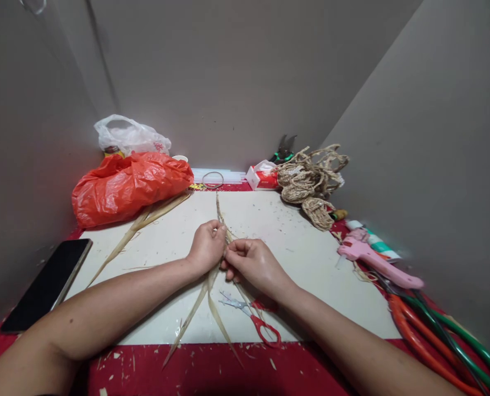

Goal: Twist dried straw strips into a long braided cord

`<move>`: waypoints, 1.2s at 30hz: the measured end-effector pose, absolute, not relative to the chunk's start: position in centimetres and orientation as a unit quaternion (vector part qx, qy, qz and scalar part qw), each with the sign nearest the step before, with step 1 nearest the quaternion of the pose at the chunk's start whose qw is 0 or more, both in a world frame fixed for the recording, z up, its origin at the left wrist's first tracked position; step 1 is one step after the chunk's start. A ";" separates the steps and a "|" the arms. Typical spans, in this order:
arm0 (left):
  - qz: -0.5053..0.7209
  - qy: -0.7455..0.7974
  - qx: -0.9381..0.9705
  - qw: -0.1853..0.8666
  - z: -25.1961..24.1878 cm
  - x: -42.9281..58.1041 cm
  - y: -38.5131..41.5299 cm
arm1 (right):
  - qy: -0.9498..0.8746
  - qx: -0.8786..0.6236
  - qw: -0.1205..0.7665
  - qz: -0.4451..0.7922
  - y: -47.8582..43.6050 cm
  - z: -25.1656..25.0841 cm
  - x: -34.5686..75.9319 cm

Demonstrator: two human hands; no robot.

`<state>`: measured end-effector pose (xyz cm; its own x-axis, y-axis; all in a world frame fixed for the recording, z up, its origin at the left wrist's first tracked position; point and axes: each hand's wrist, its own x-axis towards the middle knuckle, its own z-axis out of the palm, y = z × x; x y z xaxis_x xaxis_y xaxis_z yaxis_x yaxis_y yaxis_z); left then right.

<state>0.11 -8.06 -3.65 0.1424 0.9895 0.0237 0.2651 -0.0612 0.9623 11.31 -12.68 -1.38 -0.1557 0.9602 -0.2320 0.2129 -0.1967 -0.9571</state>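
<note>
My left hand (207, 246) pinches a strand of dried plant fibre (218, 209), whose thin twisted end points away from me. Close beside it, my right hand (255, 264) has its thumb and fingers closed on the same fibre, a little lower. Loose flat ends of the fibre (220, 319) spread toward me below both hands and reach past the board's near edge. Red-handled scissors (258, 319) lie partly under my right wrist, blades pointing left. Where the fingertips meet, the fibre is largely hidden.
A white board (166, 324) covers the red cloth (187, 374). Left are an orange plastic bag (133, 184), dried leaf strips (133, 231) and a phone (49, 283). Right are braided cord bundles (306, 179), a pink glue gun (380, 258) and large orange-handled (418, 335) and green-handled tools (455, 330).
</note>
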 end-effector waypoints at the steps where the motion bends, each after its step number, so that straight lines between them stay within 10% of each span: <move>1: 0.404 0.518 0.609 0.445 -3.6 0.1 -8.1 | -0.533 -0.552 0.346 0.541 -12.7 -1.4 11.3; 26: 0.407 0.497 0.603 0.474 -3.6 0.3 -8.0 | -0.564 -0.571 0.389 0.453 -12.9 -1.9 11.2; 36: 0.407 0.504 0.606 0.462 -3.9 0.4 -7.9 | -0.476 -0.432 0.677 0.359 -13.1 6.0 18.1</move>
<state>0.36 -7.95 -3.91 0.1600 0.9868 0.0268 0.2353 -0.0645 0.9698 18.14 -13.09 6.02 0.2887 0.8972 0.3341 -0.0746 0.3690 -0.9264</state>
